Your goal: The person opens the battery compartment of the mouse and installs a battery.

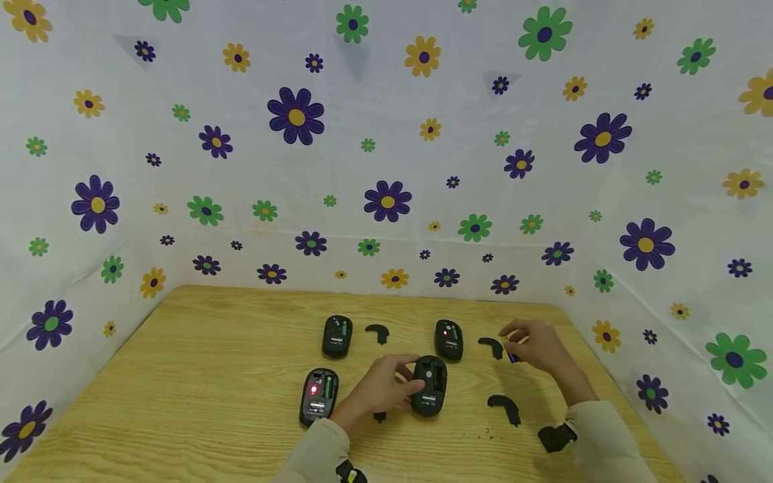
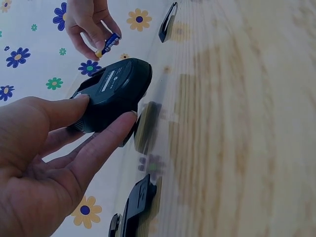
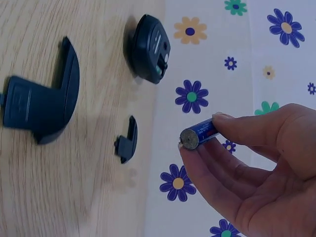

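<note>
My left hand (image 1: pixel 386 384) holds a black computer mouse (image 1: pixel 430 402) between thumb and fingers, underside up, its battery slot looking dark. The left wrist view shows that mouse (image 2: pixel 116 91) tilted and raised off the table, the thumb on its underside edge and a finger below. To its right, my right hand (image 1: pixel 539 347) pinches a blue battery (image 3: pixel 200 133) with a yellowish end between thumb and fingertips, its flat grey end facing the right wrist camera. Close to that hand lies a black battery cover (image 1: pixel 492 347); another cover (image 1: pixel 504 406) lies nearer the front.
Three more mice lie underside up with batteries inside: one at back left (image 1: pixel 337 337), one at back right (image 1: pixel 449 340), one at front left (image 1: pixel 319 397). A cover (image 1: pixel 378 331) lies between the back mice. Small dark crumbs (image 1: pixel 488 436) dot the wooden table (image 1: pixel 199 376).
</note>
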The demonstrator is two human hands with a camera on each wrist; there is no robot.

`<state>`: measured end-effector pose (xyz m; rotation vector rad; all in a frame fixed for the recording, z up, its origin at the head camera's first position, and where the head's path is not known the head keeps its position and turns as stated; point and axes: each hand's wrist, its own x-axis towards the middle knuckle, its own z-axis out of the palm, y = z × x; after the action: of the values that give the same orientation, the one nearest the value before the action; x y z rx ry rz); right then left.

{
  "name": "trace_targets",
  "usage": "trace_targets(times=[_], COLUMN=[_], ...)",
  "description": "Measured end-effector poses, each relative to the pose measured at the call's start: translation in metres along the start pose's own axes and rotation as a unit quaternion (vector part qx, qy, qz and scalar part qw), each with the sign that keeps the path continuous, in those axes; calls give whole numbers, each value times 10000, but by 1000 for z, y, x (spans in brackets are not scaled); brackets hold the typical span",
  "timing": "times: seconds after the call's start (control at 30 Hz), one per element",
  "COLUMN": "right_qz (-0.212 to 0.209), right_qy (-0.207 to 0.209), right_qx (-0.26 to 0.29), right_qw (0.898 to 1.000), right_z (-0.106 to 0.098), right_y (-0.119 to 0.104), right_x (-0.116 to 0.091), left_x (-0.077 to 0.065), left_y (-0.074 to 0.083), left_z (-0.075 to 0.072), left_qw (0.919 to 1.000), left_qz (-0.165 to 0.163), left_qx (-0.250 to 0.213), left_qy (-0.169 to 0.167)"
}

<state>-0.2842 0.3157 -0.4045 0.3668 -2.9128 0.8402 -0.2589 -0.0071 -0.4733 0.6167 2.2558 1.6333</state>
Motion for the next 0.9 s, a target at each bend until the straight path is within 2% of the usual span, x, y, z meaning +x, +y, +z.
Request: trace_targets(times=[0.2,0.37,0.6,0.9], right_qz=[136,59,105,-132], right_qy=[-135,-216,-213,-296], right_qx=[412,539,1034,1551], right_qw=[9990,9983,9944,9874], right_z=[5,9,20,31], right_y=[-15,-24,-35,-57], right_x=[-3,-5,-8,-9], left_x=[2,5,5,5], left_y=[-1,-3,-2,-1], left_z=[4,6,8,10], left_qw=[10000,10000,10000,9999], left_qz=[-5,-60,-86,-133], left_qx=[41,65,47,50], left_qy=[-2,-1,-20,14])
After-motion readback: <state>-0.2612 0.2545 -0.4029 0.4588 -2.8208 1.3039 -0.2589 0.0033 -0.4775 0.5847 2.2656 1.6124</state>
